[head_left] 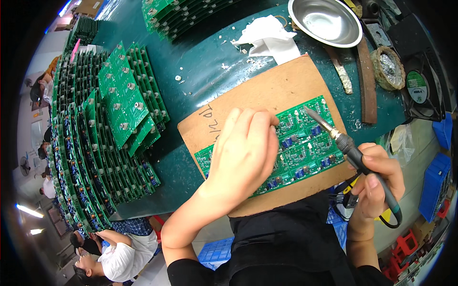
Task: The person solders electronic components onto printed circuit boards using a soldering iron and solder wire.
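Note:
My right hand (384, 171) is wrapped round the dark handle of a soldering iron (354, 153). The iron's metal tip reaches over the upper right part of a green circuit board (305, 155), which carries rows of small parts and blue components. Across the board's left half lies my left hand (243, 148), fingers curled and closed together. Its fingertips are partly hidden, and I cannot make out what is between them. A brown cardboard sheet (267, 93) with handwriting lies under the board, tilted on the table's near edge.
Stacked circuit boards (124, 95) stand at the left, with more boards (186, 16) at the back. A metal bowl (325, 21), white cloth (267, 35), round solder-filled holder (388, 68) and fan (422, 88) sit at the far right. Another person (121, 257) sits at lower left.

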Motion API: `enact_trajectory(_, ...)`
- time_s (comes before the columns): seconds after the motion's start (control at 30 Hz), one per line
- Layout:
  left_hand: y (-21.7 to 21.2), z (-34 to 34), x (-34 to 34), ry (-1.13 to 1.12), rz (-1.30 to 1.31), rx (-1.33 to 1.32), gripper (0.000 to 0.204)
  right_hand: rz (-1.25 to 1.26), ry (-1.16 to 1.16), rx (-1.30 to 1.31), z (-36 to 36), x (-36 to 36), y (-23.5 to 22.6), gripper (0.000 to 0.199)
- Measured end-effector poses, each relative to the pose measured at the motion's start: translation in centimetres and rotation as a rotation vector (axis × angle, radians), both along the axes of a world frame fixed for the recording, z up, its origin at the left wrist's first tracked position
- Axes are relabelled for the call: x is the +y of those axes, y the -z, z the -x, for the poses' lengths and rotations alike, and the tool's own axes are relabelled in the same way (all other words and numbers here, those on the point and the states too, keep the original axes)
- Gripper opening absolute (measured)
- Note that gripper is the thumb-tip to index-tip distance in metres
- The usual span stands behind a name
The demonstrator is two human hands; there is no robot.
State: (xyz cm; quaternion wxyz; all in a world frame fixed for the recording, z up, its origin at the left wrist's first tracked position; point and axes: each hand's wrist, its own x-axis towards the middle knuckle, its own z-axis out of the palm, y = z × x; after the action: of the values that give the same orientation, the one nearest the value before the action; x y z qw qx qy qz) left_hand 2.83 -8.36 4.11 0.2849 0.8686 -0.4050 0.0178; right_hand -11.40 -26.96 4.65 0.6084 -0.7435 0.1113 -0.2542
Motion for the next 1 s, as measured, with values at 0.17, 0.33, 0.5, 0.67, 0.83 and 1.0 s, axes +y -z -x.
enact_trajectory(0.17, -1.8, -0.2, 0.2, -0.010, 0.108, 0.269, 0.014, -0.044, 0.011, -0.031, 0.8, -1.2, 0.5, 0.027)
enact_trajectory(0.33, 0.0, 0.2, -2.5, -0.019, 0.147, 0.163, 0.013, -0.055, -0.029, -0.019, 0.7, -1.5, 1.1, 0.024)
enact_trajectory(0.5, 1.6, -0.4, -3.8, 0.028, 0.132, 0.124, 0.015, -0.071, -0.040, 0.016, 0.3, -1.6, 1.0, 0.028)
enact_trajectory(0.67, 1.6, -0.9, -4.1, 0.084, 0.148, 0.132, 0.015, -0.120, -0.075, 0.069, -0.1, -2.4, 0.7, 0.028)
enact_trajectory(0.83, 1.4, -0.8, -4.1, 0.074, 0.157, 0.216, 0.013, -0.083, -0.122, 0.058, -0.1, -2.6, 0.7, 0.028)
enact_trajectory(1.0, 1.6, -0.6, -4.4, 0.047, 0.096, 0.054, 0.014, -0.157, -0.062, 0.028, 0.4, -2.6, 0.8, 0.027)
